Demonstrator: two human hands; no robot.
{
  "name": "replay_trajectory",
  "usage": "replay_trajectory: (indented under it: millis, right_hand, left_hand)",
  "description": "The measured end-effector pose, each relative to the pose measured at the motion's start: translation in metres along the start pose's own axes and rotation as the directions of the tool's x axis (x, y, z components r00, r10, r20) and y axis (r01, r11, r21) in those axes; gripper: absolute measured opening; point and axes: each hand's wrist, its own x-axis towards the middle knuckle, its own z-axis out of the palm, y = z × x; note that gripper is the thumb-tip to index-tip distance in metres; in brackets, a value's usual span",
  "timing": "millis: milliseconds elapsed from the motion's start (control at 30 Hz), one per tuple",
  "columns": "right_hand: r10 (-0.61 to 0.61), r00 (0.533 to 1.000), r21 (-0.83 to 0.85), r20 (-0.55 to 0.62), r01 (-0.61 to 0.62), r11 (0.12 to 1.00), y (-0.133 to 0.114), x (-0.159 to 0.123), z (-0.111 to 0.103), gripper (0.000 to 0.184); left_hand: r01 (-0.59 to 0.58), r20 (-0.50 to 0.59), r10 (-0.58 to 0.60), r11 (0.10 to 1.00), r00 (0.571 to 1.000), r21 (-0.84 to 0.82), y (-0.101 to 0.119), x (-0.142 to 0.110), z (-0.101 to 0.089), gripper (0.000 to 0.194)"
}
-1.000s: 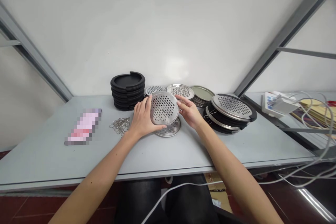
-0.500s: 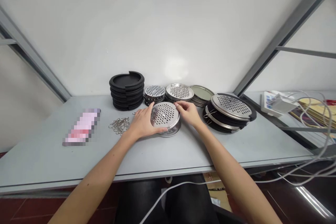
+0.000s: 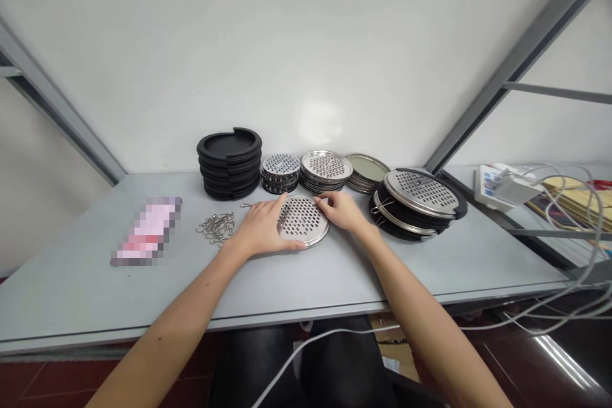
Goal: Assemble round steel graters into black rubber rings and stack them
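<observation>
Nearest us, a white cable (image 3: 306, 345) crosses in front of our dark trousers (image 3: 253, 370), below the front edge of a pale grey table (image 3: 335, 284). On the table, our left hand (image 3: 261, 227) and our right hand (image 3: 340, 211) lie spread wide, one on each side of a round perforated stainless-steel disc (image 3: 302, 221). The disc lies flat between them near the middle of the table. Both hands touch its rim, but we cannot tell whether they grip it or only rest there. Just left of our left hand sits a small heap of silver wire clips (image 3: 216, 228), and farther left lies a flat pink object (image 3: 146, 233), too blurred to identify.

Along the far side, from left to right, stand a stack of round black rings (image 3: 229, 162), a low stack of small perforated steel discs (image 3: 280, 172), a stack of larger perforated steel discs (image 3: 326, 167), and a stack of plain metal lids (image 3: 363, 172). Just beyond our right hand, a pile of black rings and steel discs (image 3: 418, 197) sits under a perforated top disc. Past the table's right end, a white power strip (image 3: 492, 185) sits among looped white cables (image 3: 568, 204).
</observation>
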Motion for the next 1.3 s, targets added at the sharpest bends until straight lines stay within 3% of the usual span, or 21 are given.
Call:
replay_trajectory:
  millis: [700, 1300]
  right_hand:
    - [0.034, 0.998, -0.134, 0.044, -0.028, 0.991, 0.0013, -0.0009, -0.0015, 0.034]
    - [-0.016, 0.996, -0.171, 0.093, 0.032, 0.985, -0.0019, -0.0017, 0.0011, 0.037]
  left_hand:
    - [-0.016, -0.048, 0.016, 1.000, 0.999, 0.016, 0.0035, 0.0012, 0.0081, 0.118]
    - [-0.003, -0.021, 0.002, 1.000, 1.000, -0.022, 0.0034, 0.0011, 0.0074, 0.112]
